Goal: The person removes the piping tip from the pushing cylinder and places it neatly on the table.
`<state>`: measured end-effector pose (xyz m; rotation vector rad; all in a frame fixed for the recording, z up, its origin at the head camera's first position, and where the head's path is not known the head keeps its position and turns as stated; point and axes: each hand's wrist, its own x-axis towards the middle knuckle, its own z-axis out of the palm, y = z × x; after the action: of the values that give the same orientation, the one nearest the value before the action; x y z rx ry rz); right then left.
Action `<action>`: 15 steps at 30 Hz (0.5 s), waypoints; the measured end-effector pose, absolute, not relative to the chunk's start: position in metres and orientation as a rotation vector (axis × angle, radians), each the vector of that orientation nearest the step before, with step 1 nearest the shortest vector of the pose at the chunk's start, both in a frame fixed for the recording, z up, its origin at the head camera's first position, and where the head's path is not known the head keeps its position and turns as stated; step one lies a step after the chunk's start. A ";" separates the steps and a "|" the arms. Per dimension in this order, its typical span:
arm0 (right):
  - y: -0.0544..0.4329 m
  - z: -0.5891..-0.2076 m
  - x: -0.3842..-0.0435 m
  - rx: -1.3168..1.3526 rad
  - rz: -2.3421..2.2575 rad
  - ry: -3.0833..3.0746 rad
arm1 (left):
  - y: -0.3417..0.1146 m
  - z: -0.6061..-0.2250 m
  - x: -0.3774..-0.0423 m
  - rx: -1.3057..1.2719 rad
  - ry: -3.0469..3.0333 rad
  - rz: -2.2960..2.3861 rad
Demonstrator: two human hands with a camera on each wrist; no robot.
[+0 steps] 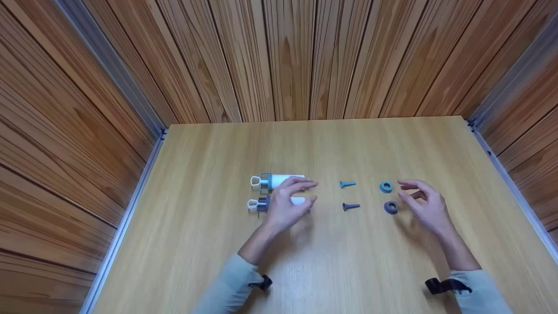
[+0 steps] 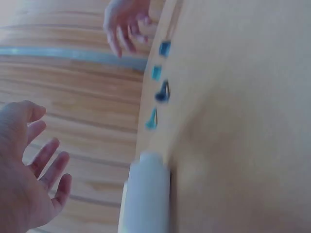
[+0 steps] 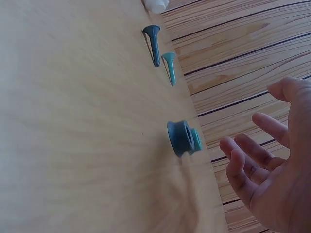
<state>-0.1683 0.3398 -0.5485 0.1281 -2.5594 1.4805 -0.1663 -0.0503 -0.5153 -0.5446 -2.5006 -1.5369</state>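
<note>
Two large plunger syringes with white barrels lie side by side, handles to the left: a teal-collared syringe [image 1: 277, 180] behind and a dark blue-collared syringe [image 1: 263, 204] in front. My left hand [image 1: 284, 208] hovers over their barrels with relaxed fingers and nothing in its grasp, hiding part of both. To the right lie a teal cone nozzle [image 1: 347, 184] and a dark blue cone nozzle [image 1: 350, 206]. Farther right are a teal ring cap [image 1: 386, 187] and a dark blue ring cap [image 1: 391, 207]. Just beside these caps, my right hand [image 1: 429, 208] is raised, loosely bent and holding nothing.
The wooden tabletop [image 1: 183, 244] carries all these parts near its middle. Wood-plank walls [image 1: 287, 61] rise behind and at both sides, with metal posts [image 1: 122, 69] at the corners. Each sleeve has a black wrist strap [image 1: 447, 285].
</note>
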 end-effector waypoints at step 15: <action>0.377 -0.537 -0.174 0.118 1.369 -2.632 | -0.145 -0.514 -0.173 -0.297 -2.541 -1.575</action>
<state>-0.1739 0.3773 -0.5371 0.1175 -2.6316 1.3690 -0.1734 -0.1449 -0.5136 -0.2967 -2.5408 -1.5746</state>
